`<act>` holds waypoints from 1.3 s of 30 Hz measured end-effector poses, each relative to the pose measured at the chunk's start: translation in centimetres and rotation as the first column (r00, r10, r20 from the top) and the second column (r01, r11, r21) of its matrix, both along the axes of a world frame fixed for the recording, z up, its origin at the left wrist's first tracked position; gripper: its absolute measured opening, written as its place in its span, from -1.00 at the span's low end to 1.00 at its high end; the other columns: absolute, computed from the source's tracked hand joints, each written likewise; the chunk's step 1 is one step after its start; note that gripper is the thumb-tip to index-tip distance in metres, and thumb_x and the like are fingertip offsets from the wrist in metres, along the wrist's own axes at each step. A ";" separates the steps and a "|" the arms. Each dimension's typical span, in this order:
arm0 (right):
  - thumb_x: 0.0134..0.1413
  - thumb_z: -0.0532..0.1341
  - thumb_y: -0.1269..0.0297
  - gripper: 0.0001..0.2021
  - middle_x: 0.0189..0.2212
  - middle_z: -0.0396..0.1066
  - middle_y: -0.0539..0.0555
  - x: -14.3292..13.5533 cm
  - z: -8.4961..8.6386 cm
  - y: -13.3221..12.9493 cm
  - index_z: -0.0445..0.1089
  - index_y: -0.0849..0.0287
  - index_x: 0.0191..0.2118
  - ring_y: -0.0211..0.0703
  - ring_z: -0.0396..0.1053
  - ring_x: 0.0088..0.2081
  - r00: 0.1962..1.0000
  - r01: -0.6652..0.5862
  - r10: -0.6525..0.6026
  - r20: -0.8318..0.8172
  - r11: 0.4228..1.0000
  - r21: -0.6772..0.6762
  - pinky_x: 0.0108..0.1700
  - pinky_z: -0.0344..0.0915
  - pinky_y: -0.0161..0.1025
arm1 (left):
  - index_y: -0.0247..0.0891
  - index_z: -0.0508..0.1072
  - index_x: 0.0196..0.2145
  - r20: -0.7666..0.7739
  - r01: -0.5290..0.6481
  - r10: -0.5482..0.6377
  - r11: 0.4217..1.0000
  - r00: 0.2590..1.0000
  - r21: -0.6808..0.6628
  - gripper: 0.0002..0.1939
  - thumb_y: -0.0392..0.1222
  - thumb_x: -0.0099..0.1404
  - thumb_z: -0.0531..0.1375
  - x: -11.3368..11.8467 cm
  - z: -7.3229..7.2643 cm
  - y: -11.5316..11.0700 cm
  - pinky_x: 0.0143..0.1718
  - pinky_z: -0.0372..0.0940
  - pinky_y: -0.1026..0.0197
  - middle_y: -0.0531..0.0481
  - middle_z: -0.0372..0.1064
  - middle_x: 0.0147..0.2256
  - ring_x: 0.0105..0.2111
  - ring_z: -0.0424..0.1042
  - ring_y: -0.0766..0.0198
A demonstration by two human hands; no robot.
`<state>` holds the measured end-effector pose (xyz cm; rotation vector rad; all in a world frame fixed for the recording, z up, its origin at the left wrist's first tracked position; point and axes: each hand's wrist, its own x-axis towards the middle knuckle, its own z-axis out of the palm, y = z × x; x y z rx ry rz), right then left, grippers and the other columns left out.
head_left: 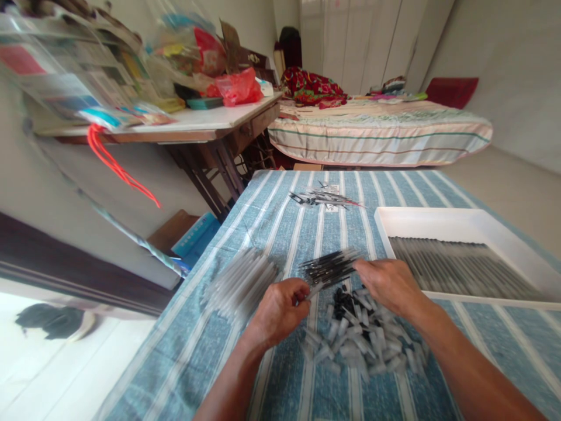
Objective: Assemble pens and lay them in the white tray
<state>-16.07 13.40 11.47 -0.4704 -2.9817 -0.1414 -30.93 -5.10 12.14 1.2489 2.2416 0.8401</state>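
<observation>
My left hand (284, 307) is closed, pinching a translucent pen barrel whose tip points toward the middle of the table. Beside it on the left lies a bundle of clear pen barrels (245, 283). My right hand (390, 283) has its fingertips pinched on the right ends of the dark pen refills (328, 268); which refill it grips is blurred. Between my forearms, just below the refills, is a loose heap of translucent pen caps (368, 342). Small black plugs (344, 301) lie at the heap's upper edge.
A white tray (442, 216) at the right holds a row of pens (460, 266). Farther back on the striped tablecloth (272, 216) is a small pile of thin pen parts (324, 199). A cluttered desk (205, 123) stands left, a bed (377, 128) behind.
</observation>
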 end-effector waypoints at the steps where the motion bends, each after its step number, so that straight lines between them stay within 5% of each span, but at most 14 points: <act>1: 0.12 0.00 0.43 -0.77 -0.55 0.46 0.06 0.0 0.0 0.0 0.41 0.17 -0.35 -0.20 0.34 -0.52 1.000 0.006 -0.006 0.014 1.000 -0.001 -0.47 -0.17 -0.24 | -0.27 0.39 -0.52 0.005 0.003 -0.003 1.000 1.000 -0.002 -0.92 -0.34 0.00 0.11 0.0 0.1 0.0 -0.52 0.11 0.35 0.11 0.25 -0.59 -0.54 0.24 0.37; 15: 0.12 0.01 0.49 -0.79 -0.54 0.45 0.06 -0.1 0.2 -0.9 0.39 0.20 -0.34 -0.21 0.32 -0.50 0.998 -0.062 0.061 -0.021 0.998 -0.004 -0.45 -0.10 -0.25 | -0.28 0.40 -0.52 0.056 0.051 -0.048 0.998 0.997 -0.047 -0.92 -0.34 0.00 0.11 0.4 0.5 0.0 -0.53 0.09 0.35 0.11 0.23 -0.59 -0.55 0.20 0.38; 27: 0.20 -0.01 0.45 -0.75 -0.58 0.39 0.00 0.2 0.7 -3.3 0.41 0.18 -0.30 -0.25 0.32 -0.48 0.895 -0.334 0.291 -0.339 0.939 -0.076 -0.37 0.05 -0.30 | -0.30 0.33 -0.53 0.433 -0.008 -0.038 0.995 0.901 0.104 -0.96 -0.31 0.03 0.16 1.3 0.4 0.3 -0.58 -0.02 0.34 0.18 0.09 -0.63 -0.61 0.04 0.45; 31: 0.24 -0.03 0.31 -0.72 -0.47 0.47 0.04 1.0 1.4 -1.7 0.43 0.17 -0.29 -0.26 0.37 -0.45 0.926 -0.225 0.142 -0.349 0.951 -0.210 -0.36 0.09 -0.35 | -0.31 0.34 -0.51 0.568 -0.118 0.003 0.979 0.823 0.166 -0.89 -0.24 0.02 0.22 1.2 0.3 0.2 -0.58 -0.03 0.33 0.16 0.15 -0.62 -0.61 0.07 0.46; 35: 0.18 0.03 0.26 -0.77 -0.50 0.47 0.01 1.3 1.7 0.4 0.44 0.11 -0.30 -0.22 0.39 -0.47 0.995 -0.003 -0.023 -0.092 0.962 -0.273 -0.41 0.04 -0.34 | -0.33 0.38 -0.49 0.671 -0.233 0.013 0.943 0.741 0.238 -0.84 -0.24 -0.03 0.29 1.0 0.5 0.1 -0.56 0.00 0.33 0.13 0.22 -0.60 -0.60 0.11 0.45; 39: 0.08 0.09 0.31 -0.82 -0.55 0.44 0.00 1.0 1.8 1.1 0.42 0.12 -0.44 -0.19 0.39 -0.44 0.988 0.066 -0.012 0.157 0.938 -0.341 -0.45 -0.04 -0.34 | -0.35 0.43 -0.50 0.725 -0.299 0.003 0.913 0.689 0.280 -0.84 -0.27 -0.05 0.33 0.9 0.8 0.1 -0.52 0.08 0.34 0.08 0.31 -0.58 -0.56 0.19 0.42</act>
